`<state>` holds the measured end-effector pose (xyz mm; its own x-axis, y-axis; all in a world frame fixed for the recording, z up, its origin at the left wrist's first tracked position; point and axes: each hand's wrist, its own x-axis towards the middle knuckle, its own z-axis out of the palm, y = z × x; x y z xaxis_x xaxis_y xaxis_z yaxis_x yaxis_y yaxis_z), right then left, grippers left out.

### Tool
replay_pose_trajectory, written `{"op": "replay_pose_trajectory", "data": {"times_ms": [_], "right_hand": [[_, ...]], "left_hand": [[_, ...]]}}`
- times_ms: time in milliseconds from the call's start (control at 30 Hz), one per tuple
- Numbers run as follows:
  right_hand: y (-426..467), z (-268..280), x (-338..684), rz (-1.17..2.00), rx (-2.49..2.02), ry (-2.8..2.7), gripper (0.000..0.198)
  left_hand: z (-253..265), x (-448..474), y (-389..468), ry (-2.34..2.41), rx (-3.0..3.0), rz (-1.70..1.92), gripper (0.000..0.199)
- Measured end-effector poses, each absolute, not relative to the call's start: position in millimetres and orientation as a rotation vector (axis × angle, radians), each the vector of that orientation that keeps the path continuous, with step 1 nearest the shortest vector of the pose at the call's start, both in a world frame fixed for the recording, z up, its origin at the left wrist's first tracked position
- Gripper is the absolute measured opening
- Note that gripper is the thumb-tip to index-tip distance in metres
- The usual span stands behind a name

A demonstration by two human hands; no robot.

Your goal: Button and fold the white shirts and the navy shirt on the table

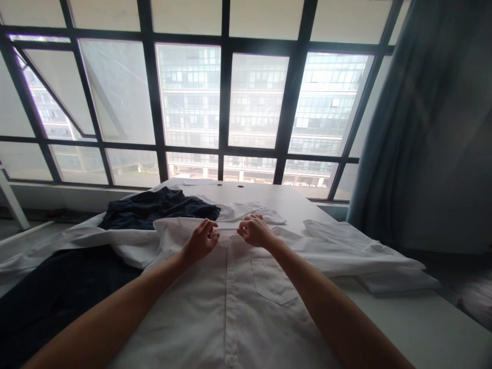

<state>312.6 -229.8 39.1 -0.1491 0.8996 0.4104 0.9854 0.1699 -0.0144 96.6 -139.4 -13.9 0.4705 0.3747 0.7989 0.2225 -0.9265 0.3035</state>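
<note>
A white button-up shirt (192,307) lies front up and spread out before me, its collar end away from me. Its chest pocket (273,281) is on the right of the button placket. At the collar, my left hand (202,238) is closed in a pinch on the left side. Opposite it, my right hand (253,230) pinches the collar's right side. A short strip of white collar stretches between the two hands. The fingertips are partly hidden.
Dark navy clothing (161,207) lies behind the shirt's left sleeve, with another dark garment (73,287) nearer me. More white clothes (253,211) rest on the white table (384,318). Behind stand large windows (258,102) and, at right, a grey-blue curtain (407,128).
</note>
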Motion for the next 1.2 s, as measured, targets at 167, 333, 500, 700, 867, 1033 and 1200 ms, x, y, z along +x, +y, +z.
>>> {"op": "replay_pose_trajectory", "data": {"times_ms": [167,333,500,700,867,1033,1200], "right_hand": [[-231.0,45.7,300.3,-0.397,-1.744,-2.107,0.026],[-229.3,44.8,300.7,-0.303,-1.793,-1.977,0.031],[-225.3,36.5,311.3,-0.241,-1.772,-1.915,0.025],[-224.0,34.2,303.9,-0.211,-1.437,-2.019,0.023],[-218.3,28.8,293.3,0.007,-1.313,-1.955,0.015],[-211.1,24.3,291.3,0.278,-1.413,-1.666,0.019],[-211.5,28.0,291.6,0.525,-1.446,-1.481,0.023]], "left_hand": [[-12.9,98.6,-137.2,0.714,2.246,1.413,0.014],[-15.7,99.3,-131.1,0.678,1.888,1.209,0.029],[-14.4,100.6,-128.7,0.536,1.585,1.076,0.045],[-6.4,98.5,-135.0,0.477,1.471,1.003,0.043],[-8.1,100.3,-135.0,0.48,1.418,0.971,0.04],[-9.1,103.4,-138.4,0.431,1.407,0.923,0.043],[-1.7,100.3,-144.6,0.47,1.604,0.917,0.038]]}}
